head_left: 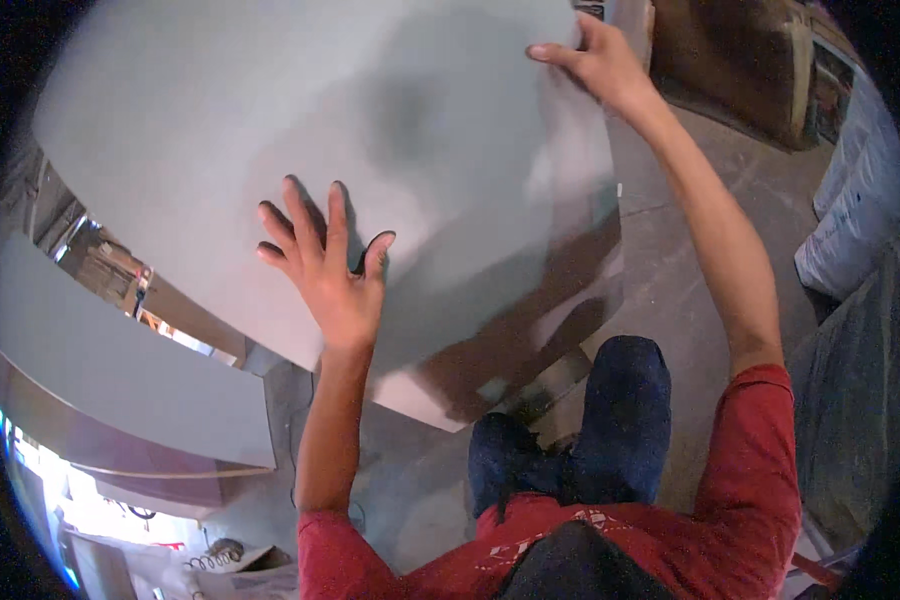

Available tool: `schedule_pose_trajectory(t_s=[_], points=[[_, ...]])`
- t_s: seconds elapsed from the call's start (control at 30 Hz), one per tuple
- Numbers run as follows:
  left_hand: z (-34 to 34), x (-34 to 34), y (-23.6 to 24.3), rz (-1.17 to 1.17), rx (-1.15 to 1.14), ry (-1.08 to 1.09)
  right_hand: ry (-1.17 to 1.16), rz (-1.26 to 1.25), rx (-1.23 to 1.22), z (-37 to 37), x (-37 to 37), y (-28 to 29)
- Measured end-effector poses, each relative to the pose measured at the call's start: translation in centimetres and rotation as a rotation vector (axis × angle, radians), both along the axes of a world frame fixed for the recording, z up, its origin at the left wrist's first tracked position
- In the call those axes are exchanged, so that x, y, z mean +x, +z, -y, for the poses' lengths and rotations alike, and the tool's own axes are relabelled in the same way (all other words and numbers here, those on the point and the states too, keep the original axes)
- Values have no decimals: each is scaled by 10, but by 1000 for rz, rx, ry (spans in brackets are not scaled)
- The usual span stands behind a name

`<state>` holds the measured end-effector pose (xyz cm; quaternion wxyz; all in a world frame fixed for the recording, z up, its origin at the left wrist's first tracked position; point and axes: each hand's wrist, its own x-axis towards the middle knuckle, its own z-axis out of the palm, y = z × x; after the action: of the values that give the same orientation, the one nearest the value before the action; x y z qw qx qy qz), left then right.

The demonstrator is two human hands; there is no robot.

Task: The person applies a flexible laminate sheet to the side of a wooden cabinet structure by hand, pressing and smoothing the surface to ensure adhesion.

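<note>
A large, pale grey-white panel (pixel 200 130) with a smooth face fills the upper middle of the view. Flat on its surface lies my left hand (pixel 335 280), fingers and thumb spread apart. At the panel's far right edge, my right hand (pixel 605 65) grips it with the thumb over the face. Most of the right fingers are hidden beyond that edge. Shadows of my head and arms fall across the face, and a brownish, shaded band runs along its near right part.
Another pale panel (pixel 130 350) stands at the left. White plastic sacks (pixel 855 235) sit on the right, above a dark sheet-covered object (pixel 845 370). A brown board (pixel 725 60) leans at the far right. My knees (pixel 625 400) are close to the large panel's near edge, above a concrete floor (pixel 695 250).
</note>
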<state>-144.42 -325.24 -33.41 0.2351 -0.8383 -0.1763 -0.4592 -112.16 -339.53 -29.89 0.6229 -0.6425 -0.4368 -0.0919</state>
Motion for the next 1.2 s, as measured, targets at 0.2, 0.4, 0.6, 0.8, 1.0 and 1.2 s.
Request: schedule_pose_trajectory(t_s=[0.2,0.4,0.6,0.8,1.0,1.2], points=[[19,53,14,-54,5,-18,-73,134,167,-22,40,-16],[28,75,21,-98,47,-35,-115,134,217,-15,28,-15],[45,106,37,-166,62,-86,-218,145,97,3,24,-8],[48,130,43,-196,99,-96,-286,160,191,1,12,-11],[47,144,45,-215,122,-109,-361,237,152,-1,15,-12],[41,151,45,-213,145,-111,-319,294,331,-18,29,-24]])
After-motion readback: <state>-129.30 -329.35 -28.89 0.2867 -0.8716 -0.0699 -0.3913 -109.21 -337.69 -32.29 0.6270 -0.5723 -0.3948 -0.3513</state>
